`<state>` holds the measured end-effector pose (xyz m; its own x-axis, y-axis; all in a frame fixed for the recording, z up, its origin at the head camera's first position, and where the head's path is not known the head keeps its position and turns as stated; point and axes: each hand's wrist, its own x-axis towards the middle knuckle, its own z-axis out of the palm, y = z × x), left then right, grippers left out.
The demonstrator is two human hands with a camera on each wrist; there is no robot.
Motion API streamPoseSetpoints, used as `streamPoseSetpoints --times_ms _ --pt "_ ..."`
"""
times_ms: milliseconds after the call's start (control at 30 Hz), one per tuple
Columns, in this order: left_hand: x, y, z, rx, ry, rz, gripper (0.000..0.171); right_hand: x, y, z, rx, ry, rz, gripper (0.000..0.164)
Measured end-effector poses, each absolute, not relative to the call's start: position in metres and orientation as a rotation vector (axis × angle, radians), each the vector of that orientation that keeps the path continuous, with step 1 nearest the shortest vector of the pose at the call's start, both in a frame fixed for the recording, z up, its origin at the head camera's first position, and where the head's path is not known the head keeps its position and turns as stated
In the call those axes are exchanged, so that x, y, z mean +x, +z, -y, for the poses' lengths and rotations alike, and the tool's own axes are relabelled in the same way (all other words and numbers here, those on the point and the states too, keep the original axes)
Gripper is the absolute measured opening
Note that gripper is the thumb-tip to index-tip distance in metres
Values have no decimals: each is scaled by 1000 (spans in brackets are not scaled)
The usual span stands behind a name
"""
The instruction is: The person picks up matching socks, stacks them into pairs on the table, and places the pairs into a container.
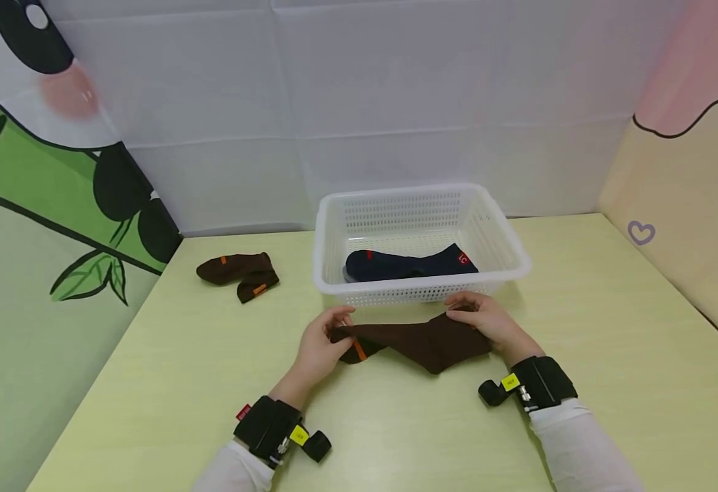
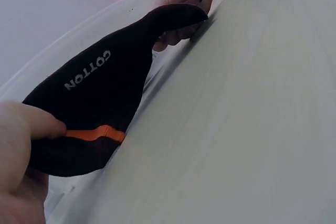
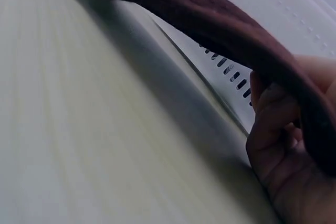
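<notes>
A brown sock [image 1: 423, 342] is stretched between both hands, just in front of the basket. My left hand [image 1: 323, 347] pinches its left end, close to the orange stripe. My right hand [image 1: 487, 322] grips the other end between thumb and fingers. Pale "COTTON" lettering and the orange band show on the sock [image 2: 100, 85] in the left wrist view, with the left thumb lying on the fabric. In the right wrist view the sock [image 3: 220, 27] passes over the right hand's curled fingers [image 3: 278, 114]. Another brown sock [image 1: 236, 268] with orange marks lies bent on the table at left.
A white perforated plastic basket [image 1: 402, 219] stands at the back of the pale wooden table [image 1: 408, 437]. Inside lie dark navy socks [image 1: 405, 265] with red marks. A white cloth wall [image 1: 390, 82] rises behind, with printed panels on both sides.
</notes>
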<state>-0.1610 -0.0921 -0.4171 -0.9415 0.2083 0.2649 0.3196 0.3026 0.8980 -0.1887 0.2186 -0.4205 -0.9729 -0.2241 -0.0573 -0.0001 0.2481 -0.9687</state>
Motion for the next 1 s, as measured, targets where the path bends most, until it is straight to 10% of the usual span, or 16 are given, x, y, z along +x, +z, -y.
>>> streamPoseSetpoints --times_ms 1000 --pt "-170 -435 97 -312 -1343 2600 17 -192 -433 -240 -424 -1471 -2744 17"
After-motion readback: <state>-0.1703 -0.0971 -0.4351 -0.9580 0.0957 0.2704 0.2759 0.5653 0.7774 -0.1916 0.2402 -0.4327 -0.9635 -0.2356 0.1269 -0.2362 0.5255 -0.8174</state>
